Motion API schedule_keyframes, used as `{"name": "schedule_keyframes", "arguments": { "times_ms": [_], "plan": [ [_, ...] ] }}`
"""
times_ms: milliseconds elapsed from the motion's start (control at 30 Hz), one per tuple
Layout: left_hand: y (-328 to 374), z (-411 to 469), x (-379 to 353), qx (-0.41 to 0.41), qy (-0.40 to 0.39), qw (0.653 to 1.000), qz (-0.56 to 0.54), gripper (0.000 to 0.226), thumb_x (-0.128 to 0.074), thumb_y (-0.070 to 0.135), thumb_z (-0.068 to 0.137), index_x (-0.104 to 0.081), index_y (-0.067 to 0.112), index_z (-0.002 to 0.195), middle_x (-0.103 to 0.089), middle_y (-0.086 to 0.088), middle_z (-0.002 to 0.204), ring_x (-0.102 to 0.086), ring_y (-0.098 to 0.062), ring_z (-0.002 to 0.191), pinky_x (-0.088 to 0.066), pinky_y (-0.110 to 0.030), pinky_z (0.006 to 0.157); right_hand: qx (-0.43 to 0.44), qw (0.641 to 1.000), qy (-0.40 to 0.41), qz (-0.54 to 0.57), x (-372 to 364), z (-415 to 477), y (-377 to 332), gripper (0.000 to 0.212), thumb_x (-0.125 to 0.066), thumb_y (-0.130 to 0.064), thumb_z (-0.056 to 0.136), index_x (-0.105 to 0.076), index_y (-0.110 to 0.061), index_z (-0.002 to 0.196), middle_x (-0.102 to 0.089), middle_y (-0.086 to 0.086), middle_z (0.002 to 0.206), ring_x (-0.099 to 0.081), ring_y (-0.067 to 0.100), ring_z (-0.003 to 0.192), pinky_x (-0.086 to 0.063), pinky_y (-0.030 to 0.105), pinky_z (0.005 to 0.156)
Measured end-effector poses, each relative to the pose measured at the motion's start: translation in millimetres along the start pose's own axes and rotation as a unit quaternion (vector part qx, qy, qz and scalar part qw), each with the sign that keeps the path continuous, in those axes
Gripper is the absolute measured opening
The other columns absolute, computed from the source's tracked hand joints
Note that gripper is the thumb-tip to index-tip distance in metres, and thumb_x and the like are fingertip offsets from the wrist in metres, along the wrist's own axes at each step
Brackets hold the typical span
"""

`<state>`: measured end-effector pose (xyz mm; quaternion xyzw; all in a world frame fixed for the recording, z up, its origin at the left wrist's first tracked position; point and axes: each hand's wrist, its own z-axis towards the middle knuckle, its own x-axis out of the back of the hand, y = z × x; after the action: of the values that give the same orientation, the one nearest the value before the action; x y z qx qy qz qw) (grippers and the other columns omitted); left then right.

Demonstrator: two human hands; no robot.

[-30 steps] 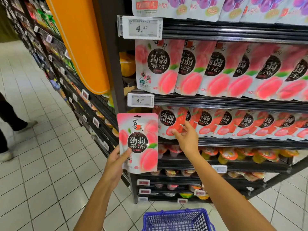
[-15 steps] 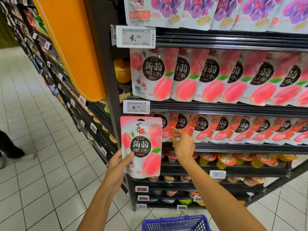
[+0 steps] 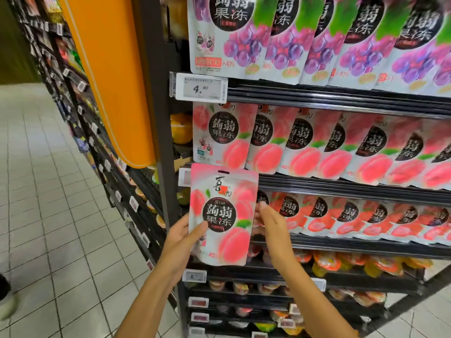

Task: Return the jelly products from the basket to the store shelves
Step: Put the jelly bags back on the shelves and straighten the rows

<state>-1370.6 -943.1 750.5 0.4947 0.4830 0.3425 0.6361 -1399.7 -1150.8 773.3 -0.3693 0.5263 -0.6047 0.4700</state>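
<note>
A pink peach jelly pouch (image 3: 223,215) is upright in front of the shelf's left end. My left hand (image 3: 181,236) grips its lower left side, thumb across the front. My right hand (image 3: 272,223) pinches the pouch's right edge at mid height. Just above hangs a row of matching peach pouches (image 3: 305,142). Behind my right hand runs a row of red-fruit pouches (image 3: 353,215). The basket is out of view.
Purple grape pouches (image 3: 292,45) fill the top row above a 4.90 price tag (image 3: 201,87). Jelly cups (image 3: 341,263) sit on the lower shelves. An orange panel (image 3: 109,69) juts out at the left. A person's shoe (image 3: 5,298) stands on the tiled aisle floor.
My right hand left the red-fruit pouches and came to the peach pouch's right edge. The pouch rose slightly toward the shelf. The view tilted up and the basket dropped out of sight.
</note>
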Motion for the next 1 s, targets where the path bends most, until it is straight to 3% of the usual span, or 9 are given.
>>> {"name": "schedule_keyframes", "arguments": {
  "times_ms": [233, 333, 400, 500, 567, 733, 800, 933, 1000],
  "plan": [
    [56, 18, -37, -0.090, 0.042, 0.992, 0.075, 0.032, -0.075, 0.055, 0.072, -0.071, 0.041, 0.100, -0.076, -0.004, 0.101, -0.071, -0.027, 0.096, -0.058, -0.049, 0.084, 0.083, 0.996, 0.020, 0.003, 2, 17, -63, 0.019, -0.064, -0.041, 0.091, -0.072, -0.025, 0.086, -0.060, -0.008, 0.064, -0.051, 0.009, 0.057, -0.041, 0.021, 0.046],
    [72, 23, -41, -0.125, 0.053, 0.988, 0.074, 0.017, -0.076, 0.043, 0.080, -0.072, 0.043, 0.096, -0.077, 0.001, 0.099, -0.073, -0.019, 0.091, -0.060, -0.032, 0.070, 0.100, 0.994, 0.034, -0.004, -5, 30, -78, 0.022, -0.058, -0.032, 0.097, -0.072, -0.018, 0.087, -0.066, -0.009, 0.066, -0.057, 0.004, 0.057, -0.045, 0.016, 0.048],
    [78, 25, -38, -0.131, 0.080, 0.986, 0.060, 0.016, -0.071, 0.042, 0.082, -0.071, 0.040, 0.098, -0.076, 0.000, 0.101, -0.073, -0.020, 0.093, -0.061, -0.037, 0.074, 0.084, 0.994, 0.067, 0.020, -9, 40, -88, 0.029, -0.050, -0.034, 0.101, -0.073, -0.016, 0.094, -0.073, -0.001, 0.074, -0.065, 0.011, 0.060, -0.051, 0.021, 0.048],
    [79, 29, -29, -0.126, 0.144, 0.981, 0.040, 0.015, -0.066, 0.037, 0.089, -0.068, 0.030, 0.102, -0.075, -0.003, 0.101, -0.072, -0.024, 0.093, -0.060, -0.042, 0.078, 0.117, 0.980, 0.121, -0.105, -13, 61, -92, 0.024, -0.055, -0.024, 0.100, -0.071, -0.008, 0.107, -0.065, -0.005, 0.053, -0.054, 0.004, 0.041, -0.044, 0.017, 0.044],
    [78, 30, -24, -0.130, 0.177, 0.975, 0.036, 0.012, -0.063, 0.032, 0.093, -0.067, 0.028, 0.103, -0.075, -0.001, 0.098, -0.071, -0.021, 0.088, -0.059, -0.035, 0.071, 0.133, 0.969, 0.136, -0.155, -23, 70, -92, 0.024, -0.059, -0.021, 0.097, -0.072, -0.007, 0.112, -0.062, -0.003, 0.048, -0.051, 0.002, 0.037, -0.045, 0.019, 0.047],
    [74, 29, -17, -0.125, 0.195, 0.972, 0.045, 0.010, -0.063, 0.032, 0.093, -0.069, 0.027, 0.100, -0.073, -0.011, 0.100, -0.068, -0.035, 0.096, -0.056, -0.053, 0.085, 0.126, 0.964, 0.166, -0.166, -49, 81, -89, 0.029, -0.065, -0.025, 0.093, -0.072, -0.011, 0.117, -0.065, 0.004, 0.049, -0.064, 0.016, 0.051, -0.058, 0.038, 0.066],
    [74, 28, -14, -0.129, 0.199, 0.970, 0.049, 0.010, -0.063, 0.032, 0.093, -0.069, 0.028, 0.099, -0.073, -0.008, 0.097, -0.068, -0.032, 0.095, -0.058, -0.047, 0.081, 0.120, 0.960, 0.180, -0.179, -55, 82, -88, 0.026, -0.064, -0.029, 0.092, -0.073, -0.015, 0.112, -0.064, 0.001, 0.048, -0.066, 0.014, 0.053, -0.056, 0.034, 0.063],
    [75, 27, -10, -0.127, 0.192, 0.972, 0.047, 0.014, -0.063, 0.030, 0.093, -0.068, 0.027, 0.105, -0.075, 0.000, 0.100, -0.071, -0.020, 0.094, -0.057, -0.039, 0.080, 0.120, 0.955, 0.204, -0.181, -54, 79, -88, 0.015, -0.062, -0.030, 0.093, -0.075, -0.022, 0.096, -0.059, -0.011, 0.040, -0.061, -0.002, 0.046, -0.040, 0.006, 0.051],
    [76, 27, -11, -0.129, 0.184, 0.973, 0.047, 0.016, -0.063, 0.030, 0.093, -0.068, 0.026, 0.107, -0.075, 0.000, 0.102, -0.071, -0.019, 0.095, -0.058, -0.039, 0.081, 0.118, 0.954, 0.213, -0.173, -49, 77, -89, 0.015, -0.061, -0.029, 0.094, -0.074, -0.025, 0.088, -0.058, -0.010, 0.039, -0.061, 0.000, 0.045, -0.039, 0.006, 0.052]
  ]
}}
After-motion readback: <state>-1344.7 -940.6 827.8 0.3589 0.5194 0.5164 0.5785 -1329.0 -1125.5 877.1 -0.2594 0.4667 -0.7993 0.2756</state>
